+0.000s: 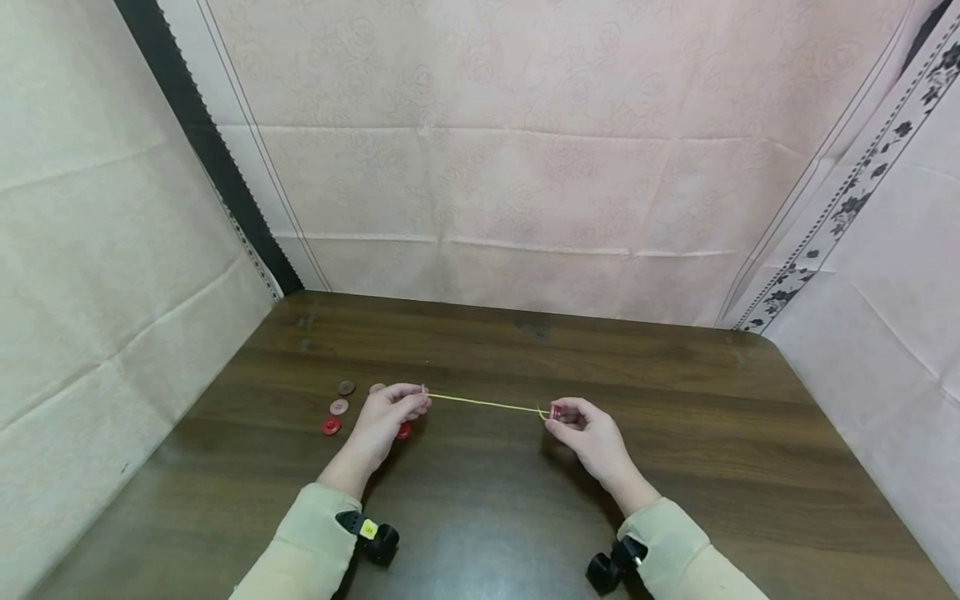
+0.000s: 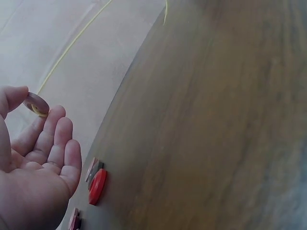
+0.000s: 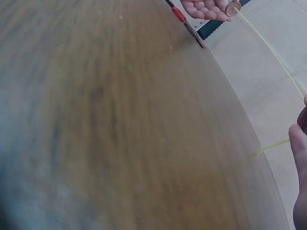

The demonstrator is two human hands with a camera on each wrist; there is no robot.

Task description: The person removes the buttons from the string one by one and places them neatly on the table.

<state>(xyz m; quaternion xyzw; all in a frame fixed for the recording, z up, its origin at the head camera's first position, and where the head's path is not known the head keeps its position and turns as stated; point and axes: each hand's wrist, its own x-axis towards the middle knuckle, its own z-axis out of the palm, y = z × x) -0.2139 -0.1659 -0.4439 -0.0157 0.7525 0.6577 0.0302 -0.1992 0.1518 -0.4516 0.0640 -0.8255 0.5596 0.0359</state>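
Note:
A yellow string (image 1: 483, 403) runs nearly straight between the two hands, above the brown table (image 1: 480, 500). My left hand (image 1: 386, 417) pinches a pinkish-brown button (image 2: 36, 104) between thumb and index finger, its other fingers loosely bent; the string passes through this button. On the right, thumb and fingertips of my right hand (image 1: 592, 433) pinch a red button (image 1: 555, 412) at the string's other end. A short tail of string (image 3: 268, 146) hangs loose beside that button. In the right wrist view, most of the right hand (image 3: 300, 167) is cut off by the frame edge.
Left of the left hand, a brown button (image 1: 346, 387), a pink button (image 1: 338, 407) and a red button (image 1: 331, 426) lie in a row. Another pink button (image 1: 377, 387) and red button (image 1: 403, 431) are partly hidden by that hand. Pale cloth (image 1: 480, 183) hangs behind the table.

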